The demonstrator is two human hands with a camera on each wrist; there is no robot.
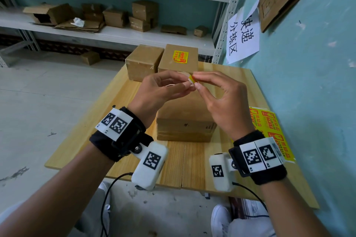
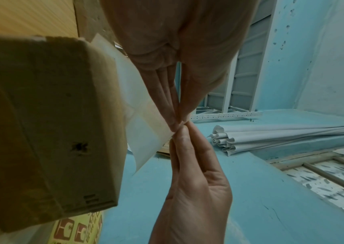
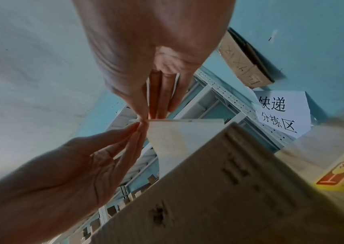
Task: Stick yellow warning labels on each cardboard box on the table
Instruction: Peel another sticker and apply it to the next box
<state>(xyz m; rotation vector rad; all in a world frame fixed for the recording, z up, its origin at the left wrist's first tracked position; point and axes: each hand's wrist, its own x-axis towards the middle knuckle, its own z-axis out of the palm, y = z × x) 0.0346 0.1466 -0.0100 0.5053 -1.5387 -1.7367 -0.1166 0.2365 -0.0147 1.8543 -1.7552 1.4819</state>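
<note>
Both hands are raised over the near cardboard box (image 1: 185, 121) and meet at one corner of a yellow label (image 1: 191, 79) on white backing paper (image 2: 145, 132). My left hand (image 1: 185, 84) pinches that corner from the left and my right hand (image 1: 198, 82) pinches it from the right. In the wrist views the backing (image 3: 173, 138) hangs below the fingertips, next to the box (image 3: 208, 198). At the far end of the table stand a plain box (image 1: 143, 61) and a box (image 1: 179, 67) bearing a yellow label (image 1: 180, 56) on top.
A sheet of spare yellow labels (image 1: 269, 127) lies at the wooden table's (image 1: 173, 163) right edge, against the blue wall. Metal shelves (image 1: 115, 34) with more cardboard boxes stand behind the table. The grey floor lies to the left.
</note>
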